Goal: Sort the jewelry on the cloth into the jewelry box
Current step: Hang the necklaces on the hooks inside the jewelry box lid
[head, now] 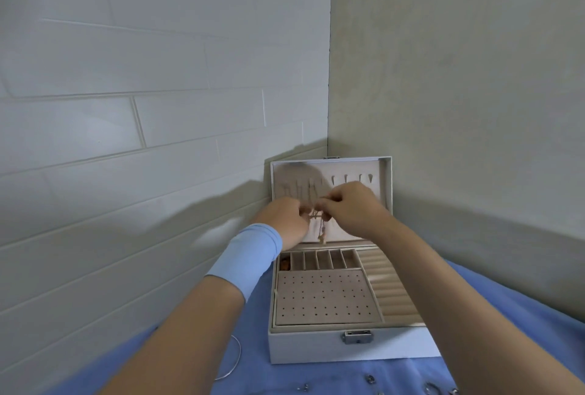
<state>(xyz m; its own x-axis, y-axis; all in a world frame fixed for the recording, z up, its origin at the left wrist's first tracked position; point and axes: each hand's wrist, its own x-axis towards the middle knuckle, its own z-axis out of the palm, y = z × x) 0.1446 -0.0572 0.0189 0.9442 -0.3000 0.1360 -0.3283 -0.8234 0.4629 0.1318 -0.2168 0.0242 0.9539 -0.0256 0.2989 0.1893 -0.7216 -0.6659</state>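
Observation:
A white jewelry box (304, 347) stands open on the blue cloth (259, 372), its lid upright against the wall corner. In front of the lid's inner panel, my left hand (286, 220) and my right hand (349, 209) are raised close together. Both pinch a thin chain necklace (320, 227), which dangles between them with its pendant hanging just above the box's small compartments. The lid has a row of necklace hooks (346, 178). The tray holds a perforated earring panel (323, 296) and ring rolls (384, 280).
A thin silver hoop (235, 360) lies on the cloth left of the box. Several small silver pieces (368, 379) sit near the bottom edge at the right. A brownish item (285, 265) lies in the far-left compartment. Walls close in behind and to the left.

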